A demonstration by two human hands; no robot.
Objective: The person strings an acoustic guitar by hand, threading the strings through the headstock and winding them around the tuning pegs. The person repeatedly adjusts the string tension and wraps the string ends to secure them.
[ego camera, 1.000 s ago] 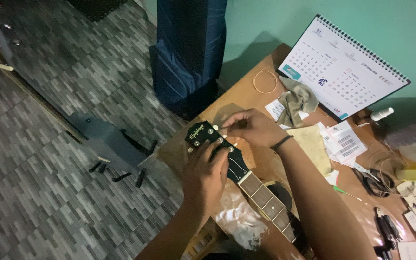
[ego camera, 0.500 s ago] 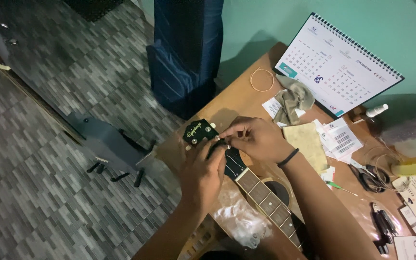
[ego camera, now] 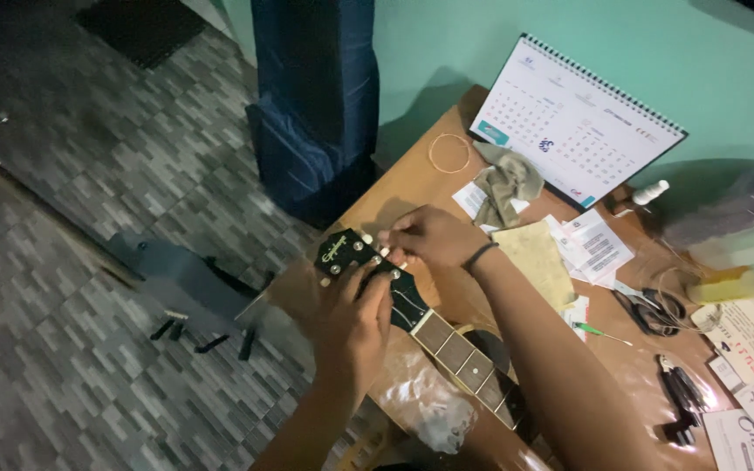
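Note:
A guitar lies on the brown table with its black headstock pointing to the left edge and its fretted neck running toward me. My left hand wraps the neck just below the headstock, fingers over the tuning pegs. Across from it, my right hand pinches at the pegs on the headstock's far side; a dark band circles its wrist. Whether a string sits between those fingers is too small to tell.
A desk calendar leans on the green wall. Near it lie a coiled string, a grey cloth, paper slips, scissors, a yellow bottle and black cutters. A blue gig bag stands on the tiled floor.
Both hands stay at the headstock. The view has drifted slightly, and my right hand's fingers have shifted a little along the pegs.

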